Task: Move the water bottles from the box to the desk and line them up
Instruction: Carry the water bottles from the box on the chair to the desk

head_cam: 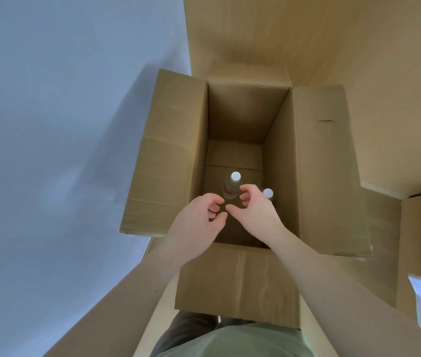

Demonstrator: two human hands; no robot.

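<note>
Over the open mouth of the cardboard box [240, 117], the fingers [214, 206] of the left hand [199, 220] curl loosely inward and hold nothing. Just beside them, the right hand [253, 210] also has its fingers bent in a loose claw, thumb tip close to the left hand's fingertips, with nothing between them. Both hands hover above the box's inside, apart from what stands below.

Beneath the hands, a clear water bottle [232, 185] with a white cap stands upright on the box floor, its lower part hidden by the fingers. A second bottle [268, 194] shows only its white cap and shoulder behind the right hand, near the right wall.

All four box flaps are spread outward. Tan wooden surfaces [358, 47] lie beyond and to the right of the box, and a pale wall [49, 124] fills the left.
</note>
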